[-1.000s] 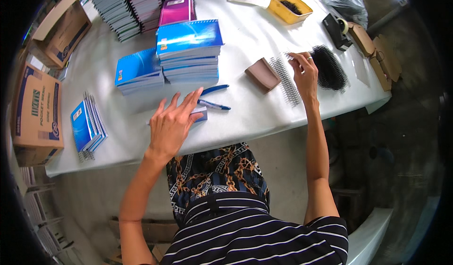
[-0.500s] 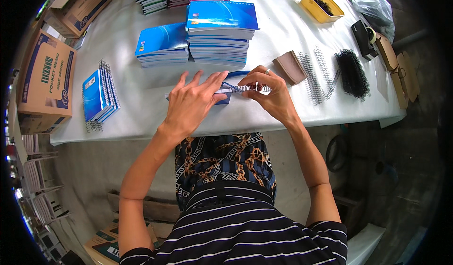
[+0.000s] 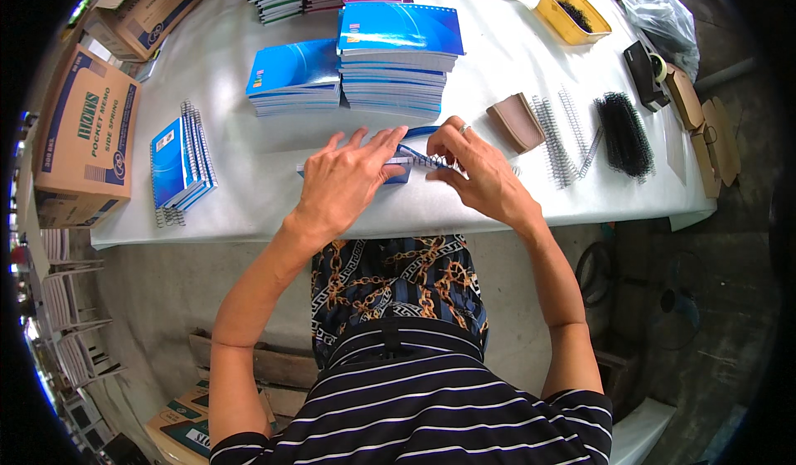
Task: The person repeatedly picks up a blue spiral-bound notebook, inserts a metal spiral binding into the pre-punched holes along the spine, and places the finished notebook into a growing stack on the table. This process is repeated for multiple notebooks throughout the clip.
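At the table's near edge, a blue-covered notebook (image 3: 398,176) lies under my left hand (image 3: 347,185). My left fingers stretch over its top, and the thumb presses by its bound edge. From that edge a spiral wire coil (image 3: 424,162) sticks out to the right. My right hand (image 3: 491,175) has its thumb and fingers closed around the coil's outer end, partly hiding it. A dark blue strip (image 3: 419,130) curves just behind the notebook. Much of the notebook is hidden by my left hand.
Behind my hands stand a lower stack (image 3: 294,69) and a taller stack (image 3: 398,30) of blue notebooks. Coil-bound notebooks (image 3: 171,167) and cartons (image 3: 91,133) are at left. To the right are a brown holder (image 3: 516,123), loose coils (image 3: 554,143), a black coil bundle (image 3: 623,138) and a yellow tub (image 3: 551,27).
My right hand has turned and its fingers have shifted along the coil, less of which now shows past them. My left hand stays on the notebook. The whole view has shifted slightly.
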### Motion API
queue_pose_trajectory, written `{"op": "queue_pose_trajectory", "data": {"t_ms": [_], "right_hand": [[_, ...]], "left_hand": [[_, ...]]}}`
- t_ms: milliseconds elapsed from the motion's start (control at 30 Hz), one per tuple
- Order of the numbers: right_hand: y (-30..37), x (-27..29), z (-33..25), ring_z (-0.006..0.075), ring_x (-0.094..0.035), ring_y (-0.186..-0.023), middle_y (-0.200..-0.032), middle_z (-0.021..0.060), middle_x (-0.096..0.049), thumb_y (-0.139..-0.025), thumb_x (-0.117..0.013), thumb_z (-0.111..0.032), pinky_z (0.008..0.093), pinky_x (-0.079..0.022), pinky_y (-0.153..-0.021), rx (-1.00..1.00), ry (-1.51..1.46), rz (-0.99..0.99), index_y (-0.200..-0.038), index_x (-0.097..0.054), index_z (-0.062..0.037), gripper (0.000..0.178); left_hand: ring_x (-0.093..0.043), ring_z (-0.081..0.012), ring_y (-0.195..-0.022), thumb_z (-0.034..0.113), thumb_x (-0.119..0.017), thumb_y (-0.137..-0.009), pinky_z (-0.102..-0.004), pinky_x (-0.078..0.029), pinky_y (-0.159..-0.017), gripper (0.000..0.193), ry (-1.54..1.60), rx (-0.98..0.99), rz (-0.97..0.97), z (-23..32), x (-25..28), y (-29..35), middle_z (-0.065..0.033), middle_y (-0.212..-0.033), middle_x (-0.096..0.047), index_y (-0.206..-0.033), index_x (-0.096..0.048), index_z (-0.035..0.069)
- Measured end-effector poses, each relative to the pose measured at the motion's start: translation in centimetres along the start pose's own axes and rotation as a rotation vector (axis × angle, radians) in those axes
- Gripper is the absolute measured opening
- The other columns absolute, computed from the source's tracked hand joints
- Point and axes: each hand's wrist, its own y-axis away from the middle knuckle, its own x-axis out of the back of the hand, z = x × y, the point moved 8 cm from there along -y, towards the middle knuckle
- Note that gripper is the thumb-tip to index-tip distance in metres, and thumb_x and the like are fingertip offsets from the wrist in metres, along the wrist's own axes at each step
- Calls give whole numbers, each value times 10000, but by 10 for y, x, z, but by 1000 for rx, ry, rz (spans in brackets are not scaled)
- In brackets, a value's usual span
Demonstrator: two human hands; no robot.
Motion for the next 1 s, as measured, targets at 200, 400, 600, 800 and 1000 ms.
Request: {"op": "queue_pose_trajectory", "data": {"t_ms": [200, 400, 600, 800, 1000], "right_hand": [[-1, -2, -20, 336, -624, -861, -952, 146, -626, -902, -621, -135, 447, -494, -713, -26, 95, -52, -1026, -577, -32, 167], [3, 14, -2, 298, -610, -1064, -1153, 130, -643, -790, -656, 49, 393, -496, -899, 78, -68, -330, -1065, -622, -40, 291], [16, 65, 143, 251, -435, -1318, -1389, 63, -517, -676, -755, 31, 460, -349, -1156, -132, 647, -290, -1200, -607, -197, 590], [-11, 43, 66, 298, -567, -1172, -1268, 130, -618, -668, -827, -413, 466, -446, -1023, -55, -220, -496, -1246, -643, -110, 678], [-15, -20, 28, 336, -618, -1090, -1156, 201, -668, -808, -693, -529, 452, -460, -967, 61, -585, -701, -1135, -686, 31, 649]], "left_hand": [[-666, -299, -1047, 326, -636, -877, -426, -558, -813, 510, 44, 83, -120, -3, -3, 2, -56, -1171, -684, -1371, -532, 258], [-700, -288, -954, 374, -629, -875, -409, -580, -713, 464, 170, 27, -519, 1, 0, 17, -38, -1148, -695, -1331, -564, 321], [-651, -285, -1097, 362, -666, -828, -388, -564, -830, 560, 116, -97, -270, 5, 1, 18, 5, -1230, -661, -1369, -524, 324], [-620, -289, -1149, 356, -722, -774, -418, -506, -944, 756, -83, -97, -104, -4, 16, 37, -37, -1290, -627, -1455, -424, 216], [-625, -292, -1140, 368, -721, -774, -435, -515, -926, 749, -15, -78, -64, -2, 13, 41, -59, -1268, -639, -1448, -435, 209]]}}
